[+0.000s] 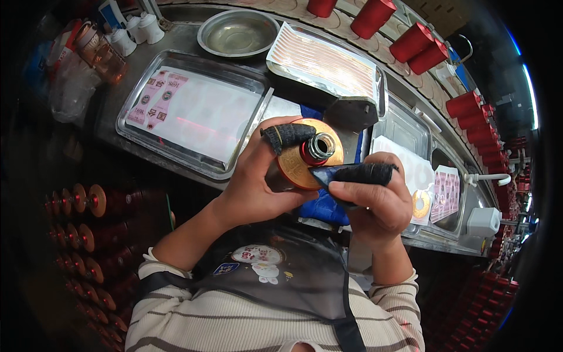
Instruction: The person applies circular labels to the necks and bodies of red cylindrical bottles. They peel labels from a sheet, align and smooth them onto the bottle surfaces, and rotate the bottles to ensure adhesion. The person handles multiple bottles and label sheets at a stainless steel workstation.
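Note:
My left hand [255,161] is wrapped round a red bottle, a black knitted sleeve on one finger. The bottle's open glass neck [320,146] points up at me. Round that neck, a gold ring-shaped label [293,161] covers the top of the bottle. A flat, dark bluish piece [324,175], like a scraper, is pinched in my right hand [375,196], which also wears a black finger sleeve. Its pointed end touches the gold label near the edge. My fingers hide most of the bottle's body and part of the flat piece.
A metal tray [124,126] with label sheets lies left, a round metal basin [202,44] behind it. Beyond the bottle are a striped silver sheet [328,58] and a dark block [352,113]. Red bottles [373,17] line the conveyor; more [111,202] are stacked lower left. A white jug [483,222] stands right.

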The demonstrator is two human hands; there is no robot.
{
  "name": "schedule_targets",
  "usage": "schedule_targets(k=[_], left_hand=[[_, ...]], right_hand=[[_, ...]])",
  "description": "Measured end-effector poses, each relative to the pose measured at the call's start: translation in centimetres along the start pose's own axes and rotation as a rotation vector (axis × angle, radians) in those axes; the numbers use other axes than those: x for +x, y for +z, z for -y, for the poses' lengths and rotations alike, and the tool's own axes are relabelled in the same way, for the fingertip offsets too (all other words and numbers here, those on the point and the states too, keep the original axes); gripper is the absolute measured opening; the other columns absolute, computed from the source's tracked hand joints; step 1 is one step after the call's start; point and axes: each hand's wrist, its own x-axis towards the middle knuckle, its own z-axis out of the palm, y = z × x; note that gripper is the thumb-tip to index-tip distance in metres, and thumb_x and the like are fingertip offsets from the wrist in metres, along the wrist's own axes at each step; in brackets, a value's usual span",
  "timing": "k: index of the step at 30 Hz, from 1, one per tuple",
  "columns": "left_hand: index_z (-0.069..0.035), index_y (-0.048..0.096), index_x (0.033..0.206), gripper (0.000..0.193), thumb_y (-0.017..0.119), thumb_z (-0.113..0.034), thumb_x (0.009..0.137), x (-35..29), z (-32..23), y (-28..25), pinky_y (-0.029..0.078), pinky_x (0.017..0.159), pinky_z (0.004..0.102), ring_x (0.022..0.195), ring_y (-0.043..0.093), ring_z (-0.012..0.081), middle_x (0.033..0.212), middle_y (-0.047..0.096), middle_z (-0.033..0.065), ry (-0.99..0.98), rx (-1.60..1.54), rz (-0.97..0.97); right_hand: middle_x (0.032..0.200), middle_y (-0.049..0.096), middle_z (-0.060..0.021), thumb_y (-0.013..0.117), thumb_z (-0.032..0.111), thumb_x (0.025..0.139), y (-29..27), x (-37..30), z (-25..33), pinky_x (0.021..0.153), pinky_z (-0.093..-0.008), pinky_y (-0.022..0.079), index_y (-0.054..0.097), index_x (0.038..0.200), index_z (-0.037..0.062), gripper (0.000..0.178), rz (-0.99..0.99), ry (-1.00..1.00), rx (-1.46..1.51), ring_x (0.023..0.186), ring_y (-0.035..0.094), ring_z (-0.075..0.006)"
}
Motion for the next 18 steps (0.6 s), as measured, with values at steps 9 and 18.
schedule_targets(k=[9, 18], left_hand=[[-0.007, 0.054, 0.133, 0.077, 0.089, -0.014, 0.064, -0.9, -0.5, 1.8, 0.047, 0.101, 0.0419, 0.119, 0.055, 0.0366, 0.130, 0.051, 0.0169, 0.017, 0.151, -0.191], [-0.008, 0.053, 0.133, 0.079, 0.089, -0.017, 0.063, -1.1, 0.1, 3.0, 0.046, 0.099, 0.0431, 0.119, 0.051, 0.0363, 0.126, 0.050, 0.0160, 0.036, 0.192, -0.280]], right_hand=[[0.087, 0.066, -0.0069, 0.071, -0.013, 0.055, 1.5, -0.6, 1.5, 0.069, -0.0346, 0.050, 0.078, 0.095, 0.0073, 0.046, -0.035, 0.075, 0.041, 0.075, 0.061, -0.0267], [0.085, 0.066, -0.0069, 0.070, -0.012, 0.057, 1.3, 0.0, 0.8, 0.070, -0.0356, 0.051, 0.077, 0.096, 0.0059, 0.044, 0.008, 0.036, 0.056, 0.078, 0.062, -0.0266]])
